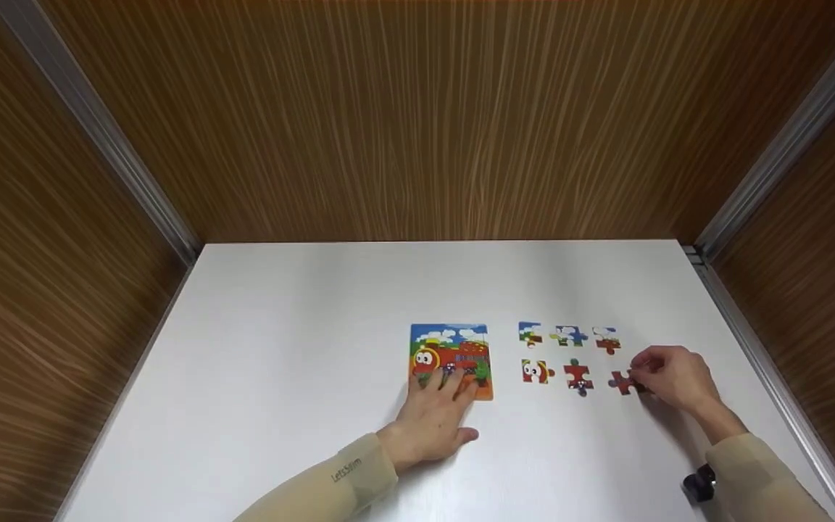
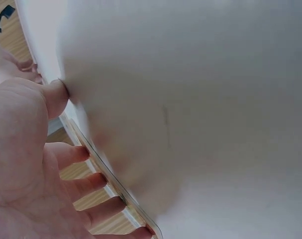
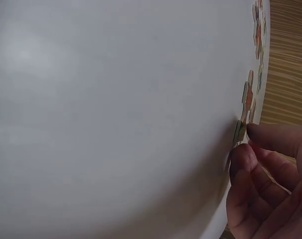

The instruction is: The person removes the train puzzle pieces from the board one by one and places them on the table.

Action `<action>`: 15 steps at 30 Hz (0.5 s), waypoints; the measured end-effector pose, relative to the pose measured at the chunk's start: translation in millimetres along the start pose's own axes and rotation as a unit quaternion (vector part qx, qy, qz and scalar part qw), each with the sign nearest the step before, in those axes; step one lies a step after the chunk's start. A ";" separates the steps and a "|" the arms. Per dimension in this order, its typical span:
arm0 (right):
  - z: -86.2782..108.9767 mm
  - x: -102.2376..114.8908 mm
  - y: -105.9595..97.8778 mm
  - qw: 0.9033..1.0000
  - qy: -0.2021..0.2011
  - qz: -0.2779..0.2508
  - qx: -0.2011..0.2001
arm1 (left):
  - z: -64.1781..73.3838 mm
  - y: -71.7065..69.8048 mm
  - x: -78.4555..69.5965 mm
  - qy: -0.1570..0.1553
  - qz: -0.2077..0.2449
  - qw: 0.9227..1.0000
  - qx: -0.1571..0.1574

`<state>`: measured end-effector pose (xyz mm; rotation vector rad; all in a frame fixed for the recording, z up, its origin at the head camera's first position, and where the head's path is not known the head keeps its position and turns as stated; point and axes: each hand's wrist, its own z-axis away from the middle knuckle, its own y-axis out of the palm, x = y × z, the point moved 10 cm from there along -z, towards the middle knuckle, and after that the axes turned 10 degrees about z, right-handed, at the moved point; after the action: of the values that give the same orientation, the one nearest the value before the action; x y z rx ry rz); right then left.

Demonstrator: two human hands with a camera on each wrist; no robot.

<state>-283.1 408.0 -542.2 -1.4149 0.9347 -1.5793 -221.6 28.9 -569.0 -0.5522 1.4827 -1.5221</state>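
Note:
My left hand (image 1: pixel 430 420) lies over the lower part of a picture puzzle board (image 1: pixel 446 336) showing a red train with big eyes, clouds and blue sky. Its fingers are spread and nearly straight; in the left wrist view the fingertips (image 2: pixel 118 200) press on the board's face. To the right, my right hand (image 1: pixel 675 378) pinches the right edge of a red jigsaw piece (image 1: pixel 622 383) between thumb and finger. In the right wrist view that hand (image 3: pixel 270 174) partly hides the edge of the piece (image 3: pixel 239 130), low over the white table.
More jigsaw pieces stand in two rows: a sky corner piece (image 1: pixel 530 332), a cloud piece (image 1: pixel 568 336), another cloud piece (image 1: pixel 607 338), an eyes piece (image 1: pixel 533 371) and a red piece (image 1: pixel 577 377). A black object (image 1: pixel 699 484) is near the right sleeve. Wood-grain walls (image 1: pixel 446 123) enclose the white table (image 1: pixel 280 326).

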 end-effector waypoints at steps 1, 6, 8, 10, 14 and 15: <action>0.2 0.1 -1.1 1.000 -0.002 -0.001 -0.007 | -0.4 -0.3 0.1 0.000 0.001 1.000 0.003; 0.9 3.1 -6.8 0.999 -0.005 -0.009 -0.034 | -3.2 -3.8 1.3 -0.009 0.032 0.999 0.020; 1.0 6.2 -8.2 0.999 -0.006 -0.012 -0.040 | -3.7 -5.6 1.3 -0.010 0.041 0.999 0.021; 0.6 10.5 -8.9 0.999 -0.008 -0.014 -0.044 | -3.5 -6.6 1.3 -0.008 0.044 0.999 0.020; -0.7 23.9 -8.9 0.998 -0.019 -0.017 -0.050 | -2.7 -6.7 3.4 -0.007 0.055 0.998 0.017; -1.3 28.2 -8.5 0.998 -0.022 -0.019 -0.051 | -2.7 -6.9 4.5 -0.009 0.060 0.998 0.016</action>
<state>-286.6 385.7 -523.3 -1.5401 0.9808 -1.5401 -228.0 25.7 -564.2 -0.4486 1.4497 -1.4420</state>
